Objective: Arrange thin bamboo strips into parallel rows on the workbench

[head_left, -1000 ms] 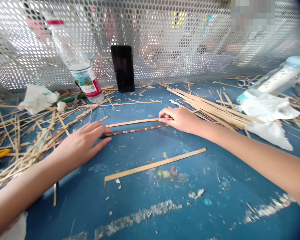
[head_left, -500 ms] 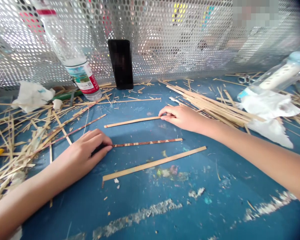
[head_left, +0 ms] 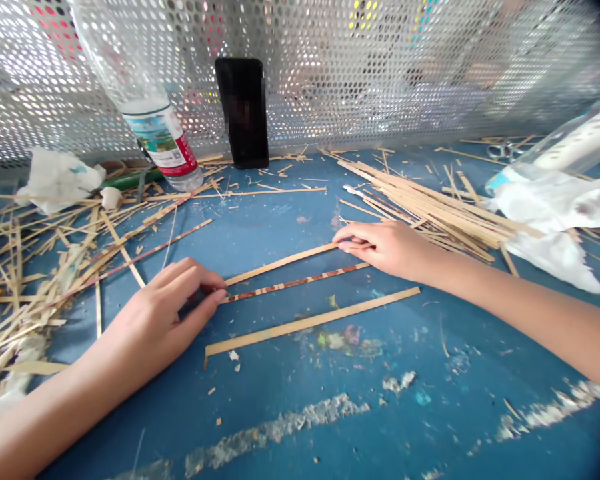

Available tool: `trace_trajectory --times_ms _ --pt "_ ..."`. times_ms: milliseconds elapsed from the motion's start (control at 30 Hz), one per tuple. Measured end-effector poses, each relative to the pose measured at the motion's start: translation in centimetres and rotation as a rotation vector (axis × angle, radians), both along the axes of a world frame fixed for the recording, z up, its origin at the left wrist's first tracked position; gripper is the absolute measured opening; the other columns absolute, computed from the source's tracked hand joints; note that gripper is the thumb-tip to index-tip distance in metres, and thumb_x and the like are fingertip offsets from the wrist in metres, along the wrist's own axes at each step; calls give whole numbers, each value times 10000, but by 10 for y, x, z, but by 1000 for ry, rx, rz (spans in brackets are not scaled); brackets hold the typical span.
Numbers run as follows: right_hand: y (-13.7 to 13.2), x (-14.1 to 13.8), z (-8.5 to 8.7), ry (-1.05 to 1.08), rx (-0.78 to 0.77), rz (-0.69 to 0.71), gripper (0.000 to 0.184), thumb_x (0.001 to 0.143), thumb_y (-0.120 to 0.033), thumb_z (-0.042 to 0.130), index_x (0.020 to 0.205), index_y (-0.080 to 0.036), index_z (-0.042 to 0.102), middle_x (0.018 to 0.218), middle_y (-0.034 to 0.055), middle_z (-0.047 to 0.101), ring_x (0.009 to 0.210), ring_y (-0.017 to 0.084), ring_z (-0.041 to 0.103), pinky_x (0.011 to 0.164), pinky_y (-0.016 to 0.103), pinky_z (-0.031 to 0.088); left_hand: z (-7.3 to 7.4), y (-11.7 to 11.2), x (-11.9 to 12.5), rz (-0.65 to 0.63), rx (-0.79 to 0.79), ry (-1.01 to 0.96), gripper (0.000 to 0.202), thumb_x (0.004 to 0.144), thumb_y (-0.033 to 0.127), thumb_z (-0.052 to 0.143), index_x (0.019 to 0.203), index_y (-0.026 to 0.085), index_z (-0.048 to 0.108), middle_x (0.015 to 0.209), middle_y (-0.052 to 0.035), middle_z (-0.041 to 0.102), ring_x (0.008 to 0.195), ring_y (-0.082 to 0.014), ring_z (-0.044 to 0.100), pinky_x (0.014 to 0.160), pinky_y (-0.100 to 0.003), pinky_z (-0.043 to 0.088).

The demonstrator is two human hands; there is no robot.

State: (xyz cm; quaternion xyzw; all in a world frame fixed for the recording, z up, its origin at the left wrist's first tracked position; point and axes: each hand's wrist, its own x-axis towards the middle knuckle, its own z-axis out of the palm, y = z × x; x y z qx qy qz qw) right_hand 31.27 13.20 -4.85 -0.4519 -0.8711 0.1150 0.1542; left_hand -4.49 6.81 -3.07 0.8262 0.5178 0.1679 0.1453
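Observation:
Three thin strips lie side by side on the blue table [head_left: 290, 413]. My right hand [head_left: 387, 247] pinches the right end of the pale far strip [head_left: 280, 264]. My left hand [head_left: 167, 313] rests at the left ends of that strip and of the brown-striped middle strip [head_left: 295, 283], thumb and fingers closed together on them. Nearest to me, the wider pale strip [head_left: 310, 322] lies untouched.
A perforated metal screen [head_left: 380, 80] backs the table. Against it lean a black phone [head_left: 243, 110] and a tilted plastic bottle [head_left: 155, 133]. Piles of strips lie at the left [head_left: 45, 267] and right [head_left: 430, 207]. White tissue [head_left: 550, 213] and a clear bottle [head_left: 575, 143] sit right.
My left hand drew the brown-striped strip toward me, away from the pale one. My right hand then brought the pale strip closer, so its left end now meets my left fingers.

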Motion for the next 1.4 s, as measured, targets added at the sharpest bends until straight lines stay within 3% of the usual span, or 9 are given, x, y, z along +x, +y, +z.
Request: trace_trajectory --times_ms 167,433,967,1167,1267,1400 --pt "-2 0 -3 -6 46 -6 265 960 -382 509 1071 -229 694 805 29 737 732 167 677 635 282 442 -2 10 -5 35 72 62 334 936 545 464 1037 267 618 1023 -34 632 1003 -241 604 905 -375 481" --pt "-7 0 -4 -30 104 14 265 958 -371 488 1044 -227 692 766 13 725 610 141 608 589 276 397 -4 18 -4 22 54 73 300 957 503 441 1000 268 623 1009 -27 626 963 -220 609 878 -342 485" --pt "-8 0 -3 -29 138 60 220 932 -338 484 965 -211 661 742 12 693 609 140 582 626 277 401 -4 19 -6 13 41 48 289 941 510 472 1006 275 629 1026 -25 625 970 -229 606 870 -352 483" --pt "-9 2 -4 -40 134 41 250 917 -341 473 1021 -207 657 771 25 702 622 151 589 619 285 397 -7 20 -8 -9 48 46 272 943 500 480 1011 286 633 1020 -21 626 985 -228 605 906 -350 470" --pt "-12 3 1 -36 191 34 271 911 -343 471 1058 -198 647 846 43 726 653 161 617 621 294 418 -3 19 -7 5 37 27 281 935 510 491 1014 286 641 1029 -19 629 975 -222 607 878 -332 479" --pt "-24 -11 22 -30 343 74 245 912 -305 487 1090 -197 616 961 50 735 748 173 652 658 299 451 15 9 4 124 2 -69 290 939 504 478 981 273 648 993 -12 646 911 -203 610 727 -269 481"
